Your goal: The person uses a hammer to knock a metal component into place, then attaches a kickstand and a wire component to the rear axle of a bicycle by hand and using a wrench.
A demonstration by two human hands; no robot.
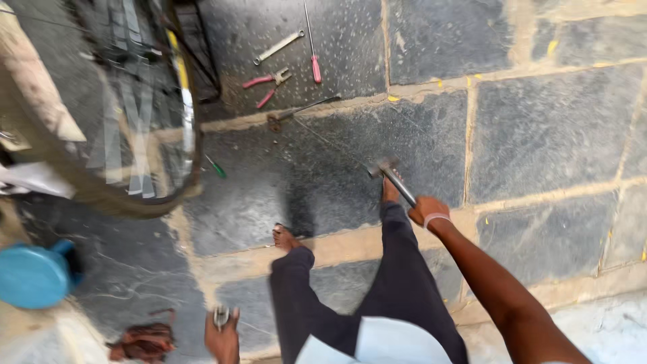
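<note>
Blue plastic container (34, 275) sits at the far-left edge, near you. Above it the bicycle wheel (101, 114) fills the left side; its spokes look blurred, so I can't tell whether it's turning or the camera is. Reddish rag (143, 341) lies on the stone floor (539, 128) near your left hand (222, 337). That hand is low by your hip, fingers closed on a small metal part (221, 315); can't tell what kind. Small green-handled screwdriver (216, 168) lies just right of the rim.

Far centre, tools are spread where you can reach them: spanner (278, 46), red-handled pliers (265, 85), red-handled screwdriver (312, 47), and a long rusty-headed tool (300, 111).

Your legs stretch forward, bare feet on the slabs. Right hand (427, 210) is clenched on the hammer (393, 177) handle, arm extended, head out ahead just above your right foot.
</note>
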